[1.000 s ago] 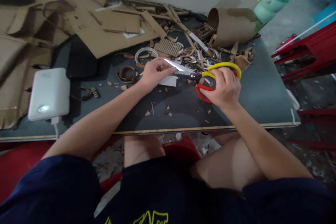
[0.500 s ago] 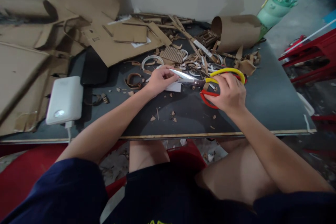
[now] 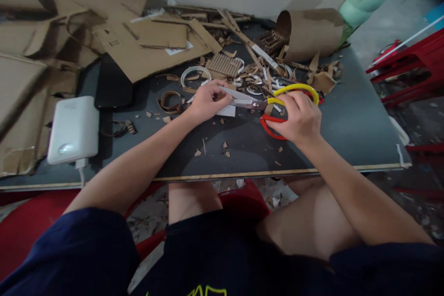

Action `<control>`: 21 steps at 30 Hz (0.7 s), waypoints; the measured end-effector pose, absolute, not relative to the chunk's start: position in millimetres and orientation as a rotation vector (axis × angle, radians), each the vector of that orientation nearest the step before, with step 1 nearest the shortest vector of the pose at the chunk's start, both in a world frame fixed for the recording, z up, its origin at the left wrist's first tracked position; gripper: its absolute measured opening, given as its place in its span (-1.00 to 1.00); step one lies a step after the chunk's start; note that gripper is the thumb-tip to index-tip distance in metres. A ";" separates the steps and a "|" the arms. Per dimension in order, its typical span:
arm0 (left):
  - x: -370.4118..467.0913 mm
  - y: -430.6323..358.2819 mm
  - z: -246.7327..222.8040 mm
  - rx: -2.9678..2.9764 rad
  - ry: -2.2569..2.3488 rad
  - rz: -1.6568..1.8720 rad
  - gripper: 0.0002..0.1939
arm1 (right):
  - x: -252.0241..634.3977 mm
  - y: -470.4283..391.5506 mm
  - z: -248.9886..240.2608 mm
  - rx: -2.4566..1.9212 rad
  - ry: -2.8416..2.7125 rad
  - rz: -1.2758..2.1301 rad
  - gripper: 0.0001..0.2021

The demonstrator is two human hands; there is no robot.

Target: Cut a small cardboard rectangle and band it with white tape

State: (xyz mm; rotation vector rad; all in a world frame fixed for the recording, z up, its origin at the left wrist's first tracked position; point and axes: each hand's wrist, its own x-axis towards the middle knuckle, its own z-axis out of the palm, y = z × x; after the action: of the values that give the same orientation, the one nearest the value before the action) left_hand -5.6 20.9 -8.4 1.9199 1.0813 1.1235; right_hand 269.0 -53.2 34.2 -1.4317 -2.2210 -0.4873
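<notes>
My right hand (image 3: 301, 118) is closed around the handles of a pair of scissors (image 3: 256, 105), one loop yellow and one red. The blades point left, slightly apart, and their tips reach the fingers of my left hand (image 3: 207, 101). Those fingers are pinched together near the blade tips; whatever they hold is too small to make out. Under the blades, beside my left fingers, lies a white piece (image 3: 227, 111). Cardboard scraps (image 3: 253, 76) and a white ring (image 3: 195, 75) lie just beyond my hands on the dark table (image 3: 249, 152).
At the left are a white power bank (image 3: 73, 127) with a cable, a black phone (image 3: 114, 84) and large cardboard sheets (image 3: 21, 97). A cardboard tube (image 3: 312, 34) and a green bottle (image 3: 367, 2) lie at the back right. A red chair (image 3: 416, 62) stands beyond.
The view has shifted slightly, so most things appear a little further left and higher. The scissor blades look closer together, while both hands keep their grips.
</notes>
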 end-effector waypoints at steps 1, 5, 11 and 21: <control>-5.2 20.7 -8.6 1.931 1.082 1.116 -0.73 | 268.7 -53.4 34.5 -1.437 -2.223 -0.481 -0.54; -4.2 18.5 -7.3 1.966 1.061 1.146 -0.75 | 266.5 -54.2 37.3 -1.472 -2.242 -0.440 -0.56; -3.2 17.2 -11.1 1.922 1.090 1.269 -0.78 | 259.7 -56.7 41.5 -1.588 -2.225 -0.292 -0.56; -6.8 38.1 -26.9 1.670 1.054 1.533 -0.53 | 270.2 -51.7 40.7 -1.654 -2.128 -0.241 -0.48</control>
State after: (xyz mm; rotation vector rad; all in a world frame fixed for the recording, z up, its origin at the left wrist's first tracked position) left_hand -6.8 38.1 -26.9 1.6705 1.0539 1.5327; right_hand 270.2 -51.7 40.7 -1.6536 -2.1279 -0.2407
